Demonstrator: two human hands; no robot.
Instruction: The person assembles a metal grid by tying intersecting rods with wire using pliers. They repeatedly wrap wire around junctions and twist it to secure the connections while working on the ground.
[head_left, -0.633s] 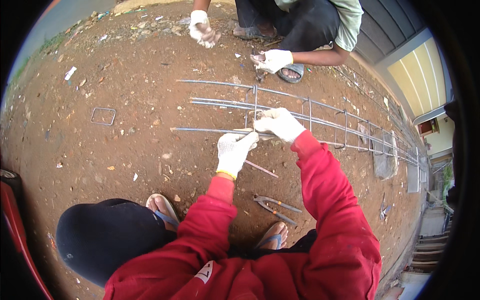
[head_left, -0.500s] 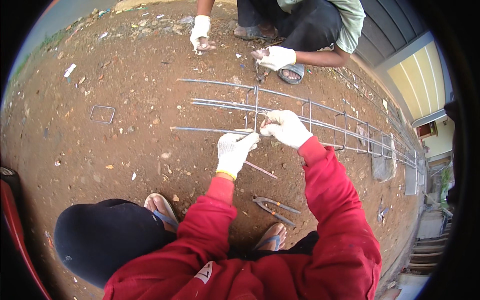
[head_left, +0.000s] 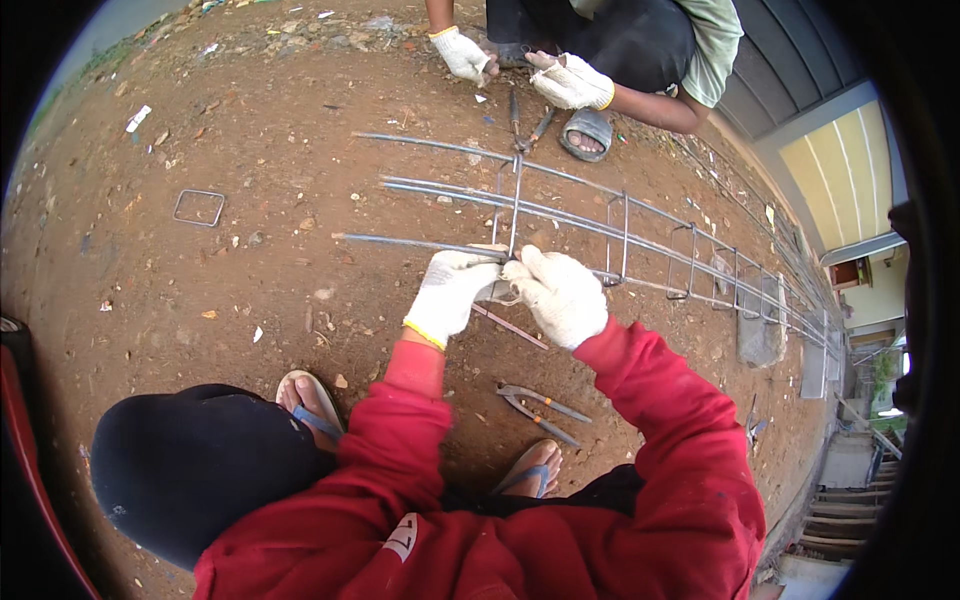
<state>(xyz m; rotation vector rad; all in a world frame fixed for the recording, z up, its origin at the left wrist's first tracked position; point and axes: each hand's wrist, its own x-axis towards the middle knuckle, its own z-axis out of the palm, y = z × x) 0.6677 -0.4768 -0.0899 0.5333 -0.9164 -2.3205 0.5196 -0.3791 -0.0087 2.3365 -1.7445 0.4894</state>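
Note:
My gloved left hand [head_left: 450, 292] is closed around the near bar of a long rebar cage [head_left: 570, 212], beside a rectangular stirrup [head_left: 517, 205]. Just right of it, my gloved right hand [head_left: 560, 298] pinches at the stirrup's near corner. A thin strand that looks like wire shows at its fingertips; the fingers hide most of it. Between my feet and the cage lie pincers [head_left: 545, 402] with orange-marked handles. A narrow pinkish strip [head_left: 512, 327] rests on the soil below my hands. Another pair of pincers [head_left: 521, 138] stands at the stirrup's far top corner.
Across the cage squats a co-worker, whose gloved hands [head_left: 572, 82] are near the far pincers. The cage runs right, past a concrete block [head_left: 762, 330]. A loose stirrup [head_left: 200, 207] lies on the dirt at left. A building wall [head_left: 840, 160] stands at right.
My right hand has moved down and left to the stirrup's near corner, close to my left hand. The co-worker's hands have drawn back from the far pincers, which now show clearly.

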